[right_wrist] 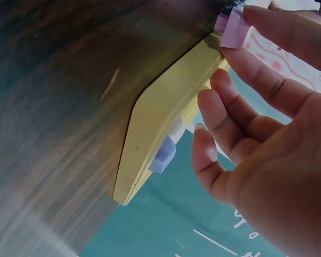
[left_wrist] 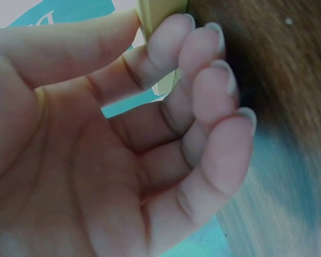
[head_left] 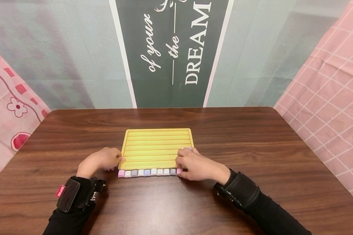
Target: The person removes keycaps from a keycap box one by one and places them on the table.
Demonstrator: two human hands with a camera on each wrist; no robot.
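Note:
A yellow ridged tray [head_left: 157, 142] lies on the table, with a row of pink, white, grey and lavender keycaps [head_left: 147, 172] along its near edge. My left hand [head_left: 104, 159] pinches the tray's left edge between thumb and forefinger, its other fingers curled beside it. At the right end of the row, my right hand [head_left: 195, 164] pinches a pink keycap [right_wrist: 236, 29] between thumb and forefinger. The right wrist view shows a lavender keycap [right_wrist: 163, 155] and a white one [right_wrist: 177, 128] at the tray's right side, close to the loosely bent fingers.
The brown wooden table [head_left: 267, 156] extends on every side of the tray. Behind it hangs a grey-green cloth with white lettering [head_left: 173, 49]. Pink cloths stand at the left [head_left: 8, 107] and right [head_left: 335, 81].

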